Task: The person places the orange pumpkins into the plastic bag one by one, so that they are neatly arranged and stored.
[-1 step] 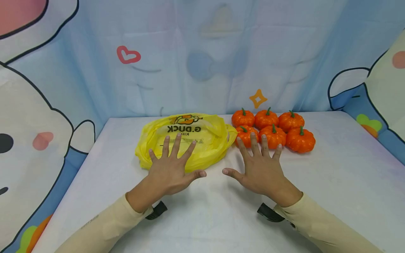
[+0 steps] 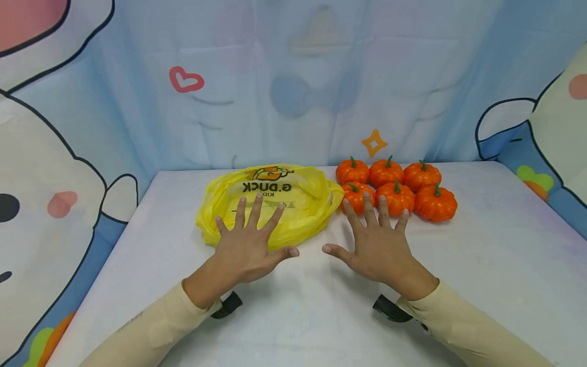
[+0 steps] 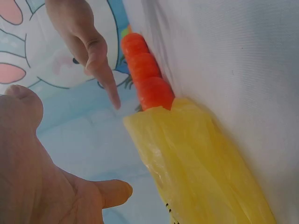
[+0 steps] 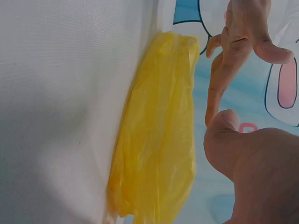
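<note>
I'm holding the left hand (image 2: 245, 250) and right hand (image 2: 380, 250) spread and empty, probably showing they're free. The bag (image 2: 295, 196) is lying on the table (image 2: 300, 318) beside six pumpkins (image 2: 398, 201), sitting in two rows, likely for easy reach.

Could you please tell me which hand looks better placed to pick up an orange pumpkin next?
Probably the right hand: it is empty and nearer the orange pumpkins in the head view, whereas the left hand, also empty, is in front of the yellow plastic bag.
</note>
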Demonstrator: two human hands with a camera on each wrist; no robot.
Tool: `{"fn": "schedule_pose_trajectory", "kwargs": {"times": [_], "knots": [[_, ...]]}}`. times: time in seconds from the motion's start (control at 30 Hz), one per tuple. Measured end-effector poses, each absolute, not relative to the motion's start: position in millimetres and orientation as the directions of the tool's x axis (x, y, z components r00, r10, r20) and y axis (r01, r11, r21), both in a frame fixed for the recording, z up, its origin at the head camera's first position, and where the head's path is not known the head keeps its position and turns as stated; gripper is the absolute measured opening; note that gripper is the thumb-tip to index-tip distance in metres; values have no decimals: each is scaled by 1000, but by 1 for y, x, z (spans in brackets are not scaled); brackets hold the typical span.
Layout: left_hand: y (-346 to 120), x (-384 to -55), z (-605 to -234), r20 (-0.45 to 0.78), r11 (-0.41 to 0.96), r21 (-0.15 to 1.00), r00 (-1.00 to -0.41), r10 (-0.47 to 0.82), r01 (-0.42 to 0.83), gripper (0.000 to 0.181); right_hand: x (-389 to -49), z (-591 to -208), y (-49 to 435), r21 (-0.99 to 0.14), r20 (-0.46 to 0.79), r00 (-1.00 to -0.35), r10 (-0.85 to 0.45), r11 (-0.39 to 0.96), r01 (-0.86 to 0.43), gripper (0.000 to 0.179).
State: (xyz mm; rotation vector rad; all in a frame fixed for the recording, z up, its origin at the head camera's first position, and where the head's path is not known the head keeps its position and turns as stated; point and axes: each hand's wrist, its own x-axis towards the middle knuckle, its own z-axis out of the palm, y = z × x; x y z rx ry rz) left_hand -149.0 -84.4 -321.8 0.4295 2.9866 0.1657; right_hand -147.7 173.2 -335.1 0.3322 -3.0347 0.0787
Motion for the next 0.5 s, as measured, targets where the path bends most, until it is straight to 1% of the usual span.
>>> {"fn": "schedule_pose_trajectory", "kwargs": {"times": [0.17,0.27,0.37,0.43,0.5], "knots": [[-87,-151,-319,-97,953,117,-952,291,280,86,-147,-333,174,-44,82,-973,-217,974,-221,101],[-95,-157,-311,-67,947,151,-953,295,282,82,-148,-329,175,-58,61,-973,-221,973,-224,102],[-113,-171,-300,-7,928,262,-961,276,264,75,-151,-319,181,-75,22,-977,-212,974,-213,105],[-132,-185,-293,47,891,390,-972,231,231,67,-156,-309,191,-98,-3,-980,-201,975,-200,105],[-155,-201,-292,124,814,539,-976,178,217,59,-162,-297,208,-146,-16,-981,-195,971,-190,103]]}}
